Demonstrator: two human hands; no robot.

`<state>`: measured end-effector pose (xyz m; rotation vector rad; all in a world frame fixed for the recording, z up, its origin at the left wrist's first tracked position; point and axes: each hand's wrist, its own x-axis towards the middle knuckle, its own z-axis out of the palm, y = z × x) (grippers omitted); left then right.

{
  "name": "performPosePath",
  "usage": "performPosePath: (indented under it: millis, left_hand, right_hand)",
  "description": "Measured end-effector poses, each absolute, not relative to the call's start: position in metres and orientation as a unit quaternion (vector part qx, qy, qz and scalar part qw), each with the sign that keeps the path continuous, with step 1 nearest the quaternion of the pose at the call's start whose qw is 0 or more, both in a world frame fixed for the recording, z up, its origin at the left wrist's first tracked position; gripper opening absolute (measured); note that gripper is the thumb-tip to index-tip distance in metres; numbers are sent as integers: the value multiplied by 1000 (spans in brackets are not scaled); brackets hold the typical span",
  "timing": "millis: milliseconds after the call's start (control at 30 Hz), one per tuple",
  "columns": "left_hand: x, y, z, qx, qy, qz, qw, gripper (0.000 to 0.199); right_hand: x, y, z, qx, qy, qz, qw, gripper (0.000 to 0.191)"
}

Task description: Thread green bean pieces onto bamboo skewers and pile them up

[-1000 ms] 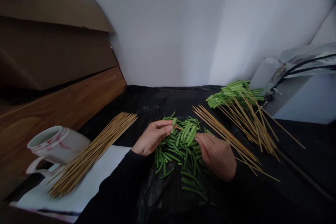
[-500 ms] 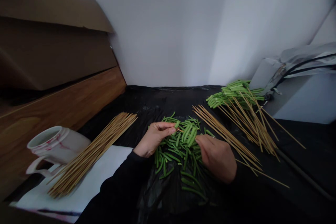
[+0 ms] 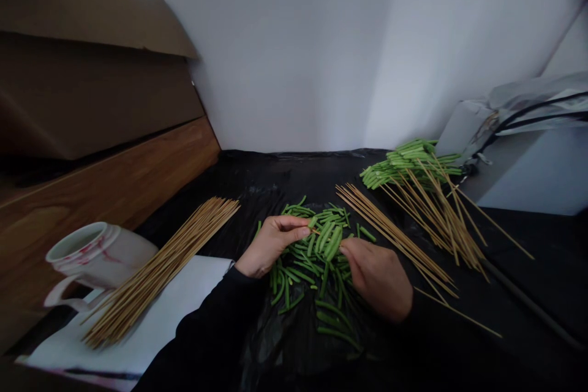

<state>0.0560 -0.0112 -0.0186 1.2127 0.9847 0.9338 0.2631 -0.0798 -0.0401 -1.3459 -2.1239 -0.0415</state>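
My left hand [image 3: 270,246] pinches a short green bean piece [image 3: 313,222] between thumb and fingertips, at the exposed end of a thin bamboo skewer [image 3: 315,231]. Several green bean pieces [image 3: 331,242] sit side by side across that skewer. At its other end, my right hand [image 3: 380,277] is closed, thumb and finger gripping it close to the beans; most of the skewer behind them is hidden. Beneath both hands spreads a loose heap of cut green beans [image 3: 294,274] on black plastic sheeting [image 3: 275,177].
Left, a bundle of bamboo skewers [image 3: 168,266] lies over white paper [image 3: 184,300] beside a tipped white mug [image 3: 124,254]. More skewers [image 3: 390,226] lie to the right. Beyond them are filled bean skewers [image 3: 413,162], against a light box [image 3: 523,165]. A cardboard box [image 3: 92,92] stands left.
The bean piece in my left hand has shifted very slightly at the skewer's end. Both hands keep their grip, and the view has moved only a little.
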Motion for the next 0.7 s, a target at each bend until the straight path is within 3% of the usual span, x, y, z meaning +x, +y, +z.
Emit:
performPosePath:
  millis: [700]
  left_hand:
    - [56,-14,-18,531,414,369,641,25]
  right_hand:
    - [263,-79,-44,-493,-812,-33,312,23]
